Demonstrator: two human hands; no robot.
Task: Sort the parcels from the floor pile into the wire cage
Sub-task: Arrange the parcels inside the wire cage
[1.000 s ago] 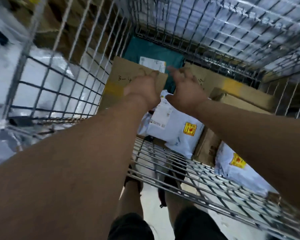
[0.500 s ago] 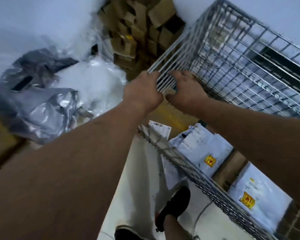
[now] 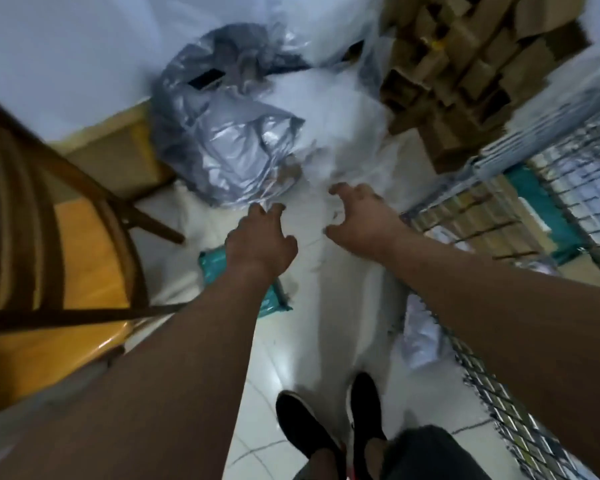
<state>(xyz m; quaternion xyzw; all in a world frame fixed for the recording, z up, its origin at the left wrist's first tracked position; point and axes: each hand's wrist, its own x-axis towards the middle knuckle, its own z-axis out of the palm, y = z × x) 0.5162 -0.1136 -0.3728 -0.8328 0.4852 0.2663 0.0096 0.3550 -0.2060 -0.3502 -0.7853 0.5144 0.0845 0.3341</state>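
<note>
The wire cage stands at the right, already holding boxes and a teal parcel. Left of the cage, across a strip of floor, lies the floor pile of grey and white plastic bags, heaped against the wall; a wooden chair stands further left. A teal parcel lies apart from the cage, under the left forearm. Both the left hand and the right hand reach toward the pile, fingers spread and grasping nothing, apparently readying a two-handed pickup of a bulky bag.
</note>
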